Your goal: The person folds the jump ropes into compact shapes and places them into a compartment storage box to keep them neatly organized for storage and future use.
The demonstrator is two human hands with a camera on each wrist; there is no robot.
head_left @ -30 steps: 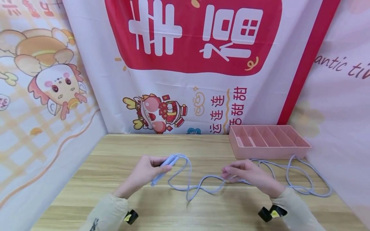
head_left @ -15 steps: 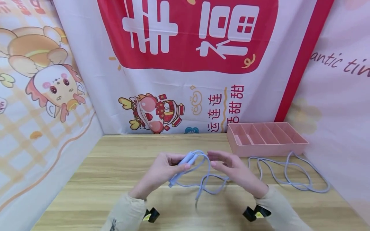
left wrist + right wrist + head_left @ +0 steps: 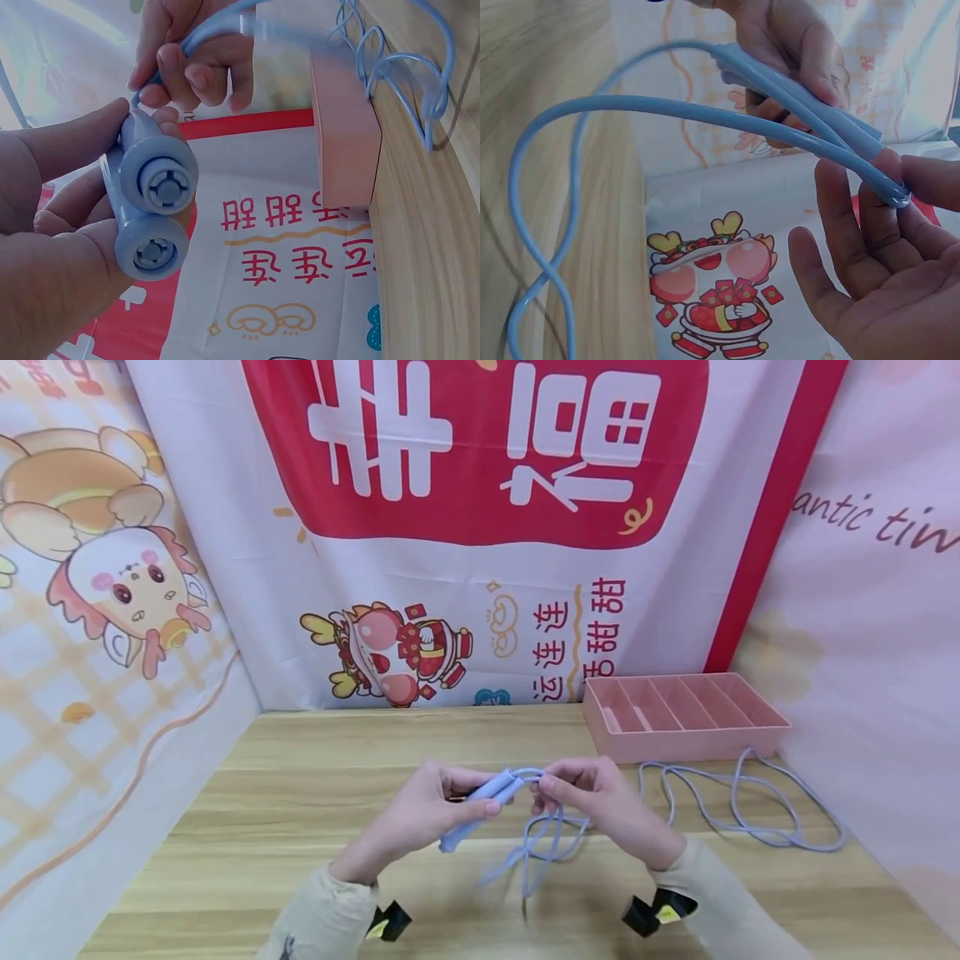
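Gripping the paired blue handles (image 3: pixel 497 785) in my left hand (image 3: pixel 427 802), low centre of the frame above the worktop (image 3: pixel 300 785), I've now got my right hand (image 3: pixel 596 797), gaping a moment ago, pinching their cord (image 3: pixel 705 113), so both seem under control.

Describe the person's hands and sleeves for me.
The left hand and right hand are gloveless. Both sleeves are cream; the left one bears a dark mark. Beside each is a black block with a yellow patch.
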